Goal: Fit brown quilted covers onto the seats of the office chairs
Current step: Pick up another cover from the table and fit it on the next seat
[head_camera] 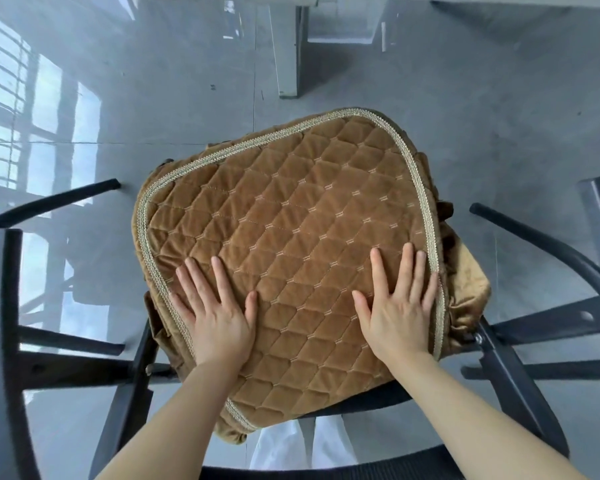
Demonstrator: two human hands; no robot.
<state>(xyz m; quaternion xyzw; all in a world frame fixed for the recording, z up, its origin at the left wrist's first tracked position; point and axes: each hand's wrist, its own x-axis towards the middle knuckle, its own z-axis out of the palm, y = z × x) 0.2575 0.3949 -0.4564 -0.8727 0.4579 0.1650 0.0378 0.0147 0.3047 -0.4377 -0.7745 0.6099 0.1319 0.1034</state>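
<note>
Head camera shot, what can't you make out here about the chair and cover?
- Seat: hidden in the head view under the brown quilted cover.
- Cover's underside: out of sight.
- Palms of the left hand and right hand: face down.
- Chair base: not visible.

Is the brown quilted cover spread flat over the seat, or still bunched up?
Mostly spread: the brown quilted cover lies flat under the left hand and right hand, but its skirt is bunched at the right edge.

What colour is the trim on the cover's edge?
Pale beige braid around the brown quilted cover; head view.
</note>
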